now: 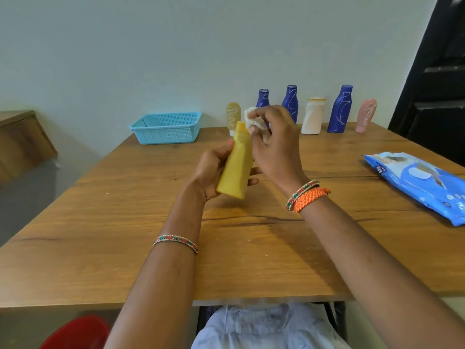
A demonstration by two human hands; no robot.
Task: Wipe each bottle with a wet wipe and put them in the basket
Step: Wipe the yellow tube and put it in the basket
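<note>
A yellow bottle (237, 164) is held tilted above the table's middle by my left hand (210, 170), which grips its lower body. My right hand (275, 147) clutches a crumpled white wet wipe (253, 120) at the bottle's top end. Along the wall stand more bottles marked with white scribbles: a tan tube (232, 116), three blue bottles (263, 98) (290, 102) (339, 109), a white bottle (312, 116) and a pink tube (366, 114). A light blue basket (166, 128) sits at the far left of the table; I see nothing in it.
A blue pack of wet wipes (417, 182) lies at the right edge of the wooden table (151, 222). A red stool (78, 332) shows below the table's near edge on the left. A dark door (437, 71) stands at the right.
</note>
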